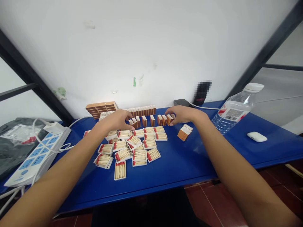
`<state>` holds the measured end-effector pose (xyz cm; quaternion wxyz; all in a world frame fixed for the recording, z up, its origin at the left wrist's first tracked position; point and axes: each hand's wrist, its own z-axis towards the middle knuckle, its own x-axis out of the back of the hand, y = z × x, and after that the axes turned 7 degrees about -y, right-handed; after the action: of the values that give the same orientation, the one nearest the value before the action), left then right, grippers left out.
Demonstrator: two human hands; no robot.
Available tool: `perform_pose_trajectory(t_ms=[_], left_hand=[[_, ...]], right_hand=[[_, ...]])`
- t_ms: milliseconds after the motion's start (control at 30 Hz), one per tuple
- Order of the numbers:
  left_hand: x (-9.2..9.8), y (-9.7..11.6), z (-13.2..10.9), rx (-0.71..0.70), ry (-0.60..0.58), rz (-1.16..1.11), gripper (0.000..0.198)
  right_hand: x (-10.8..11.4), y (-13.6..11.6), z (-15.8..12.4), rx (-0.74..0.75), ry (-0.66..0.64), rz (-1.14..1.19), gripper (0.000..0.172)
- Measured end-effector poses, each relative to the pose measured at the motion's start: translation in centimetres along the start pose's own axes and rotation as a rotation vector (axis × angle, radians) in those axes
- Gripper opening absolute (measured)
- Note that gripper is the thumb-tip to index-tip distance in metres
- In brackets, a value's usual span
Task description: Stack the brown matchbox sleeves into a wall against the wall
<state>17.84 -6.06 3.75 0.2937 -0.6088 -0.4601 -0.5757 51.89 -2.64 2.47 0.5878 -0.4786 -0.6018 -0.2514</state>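
Note:
A spaced row of upright matchbox sleeves stands across the middle of the blue table. At its left end my left hand curls its fingers and thumb around the last sleeve or sleeves, partly hiding them. My right hand holds the right end the same way, its thumb low at the front and its fingers behind. Closer to me lie many open matchbox trays of red-tipped matches, some stacked or tilted. Right of the row sits a small group of orange-and-white matchbox sleeves.
Behind the row are another line of boxes and a brown stack against the wall. A power strip with cables lies left. To the right stand a water bottle and a white earphone case.

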Motion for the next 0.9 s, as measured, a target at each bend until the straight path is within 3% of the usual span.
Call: perform_pose_trajectory(t_ms=[400, 900], left_hand=[[0.0, 1.0, 2.4, -0.075, -0.061, -0.059, 0.075], [-0.8, 1.1, 3.6, -0.170, 0.041, -0.088, 0.072]], right_hand=[[-1.6, -1.2, 1.8, 0.144, 0.068, 0.048, 0.055], [-2.8, -4.5, 2.9, 0.370, 0.143, 0.091, 0.041]])
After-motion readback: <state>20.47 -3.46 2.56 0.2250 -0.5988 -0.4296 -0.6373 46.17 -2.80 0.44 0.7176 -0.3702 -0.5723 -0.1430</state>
